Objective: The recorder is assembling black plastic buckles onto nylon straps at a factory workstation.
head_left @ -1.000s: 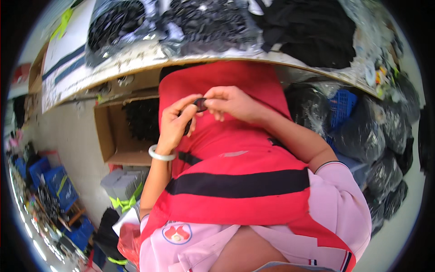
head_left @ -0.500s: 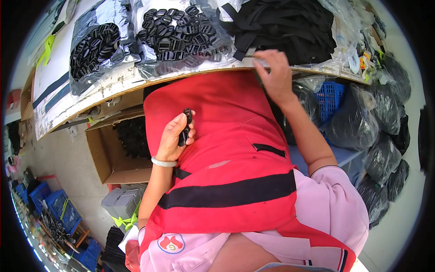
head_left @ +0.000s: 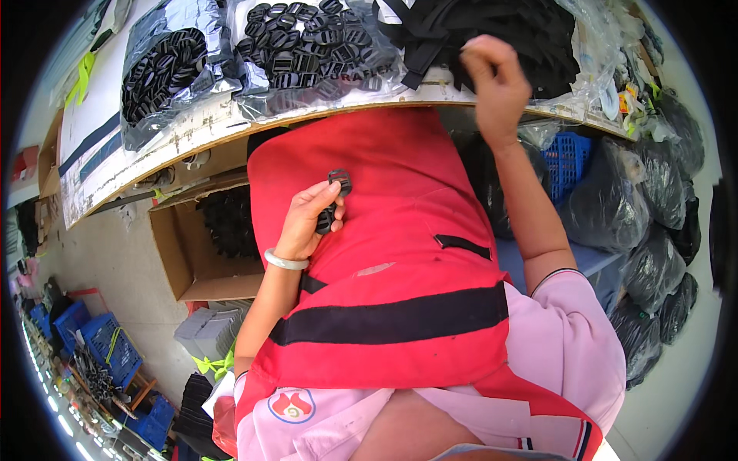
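Observation:
My left hand (head_left: 301, 223), with a pale bangle at the wrist, is closed in front of the red apron. It holds black plastic buckles: one buckle (head_left: 339, 182) sticks up past the thumb, and another buckle (head_left: 326, 220) shows below, against the fingers. My right hand (head_left: 498, 84) is raised over the near part of a pile of black webbing straps (head_left: 530, 46). Its fingers are bent downward with gaps between them. I see nothing held in it, though the fingertips blend into the dark straps.
On the white table (head_left: 192, 150), loose black buckles (head_left: 304, 42) lie on clear plastic, with a bag of more buckles (head_left: 165, 73) to their left. An open cardboard box (head_left: 219, 288) stands under the table. Black plastic bags (head_left: 611, 200) and a blue crate (head_left: 566, 157) are at the right.
My right hand has moved up and right, from the table's front edge to over the straps. My left hand has turned its buckles, so the upper one shows its flat face.

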Demonstrator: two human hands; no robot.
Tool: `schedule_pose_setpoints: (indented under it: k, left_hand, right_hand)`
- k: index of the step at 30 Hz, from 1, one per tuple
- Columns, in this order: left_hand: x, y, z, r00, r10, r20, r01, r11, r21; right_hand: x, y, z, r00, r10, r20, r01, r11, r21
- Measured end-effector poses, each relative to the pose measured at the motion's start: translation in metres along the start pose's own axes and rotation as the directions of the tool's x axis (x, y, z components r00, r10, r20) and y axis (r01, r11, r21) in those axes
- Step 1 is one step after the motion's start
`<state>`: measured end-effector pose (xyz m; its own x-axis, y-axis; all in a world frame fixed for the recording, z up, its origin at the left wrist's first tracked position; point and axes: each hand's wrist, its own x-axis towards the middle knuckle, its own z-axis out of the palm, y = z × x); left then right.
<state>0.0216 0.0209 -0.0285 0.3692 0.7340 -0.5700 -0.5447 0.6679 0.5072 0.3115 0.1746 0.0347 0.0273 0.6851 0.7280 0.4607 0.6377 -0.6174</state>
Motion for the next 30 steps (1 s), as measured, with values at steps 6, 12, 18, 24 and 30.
schedule_pose_setpoints:
  k: [6, 12, 18, 24, 30]
  left_hand:
    - [0.001, 0.005, 0.017, 0.951, 0.306, -0.042, -0.279, 0.91, 0.306]
    - [-0.005, 0.015, 0.029, 0.888, 0.447, -0.105, -0.387, 0.852, 0.353]
    - [-0.01, 0.007, 0.018, 0.765, 0.645, -0.002, -0.484, 0.576, 0.659]
    - [-0.006, 0.009, 0.023, 0.506, 0.832, 0.227, -0.576, 0.13, 0.807]
    - [-0.007, 0.016, 0.021, 0.521, 0.816, 0.249, -0.54, 0.089, 0.837]
  right_hand:
    - [0.026, -0.073, 0.011, 0.952, 0.268, 0.148, -0.3, 0.915, 0.271]
    - [-0.06, -0.106, 0.047, 0.146, 0.512, 0.847, -0.949, 0.314, -0.026]
    - [-0.07, -0.108, 0.064, 0.039, 0.513, 0.857, -0.998, 0.069, 0.003]
    - [-0.078, -0.11, 0.066, 0.027, 0.49, 0.871, -0.978, -0.167, 0.124]
    - [-0.076, -0.108, 0.071, 0.001, 0.436, 0.9, -0.914, -0.365, 0.178]
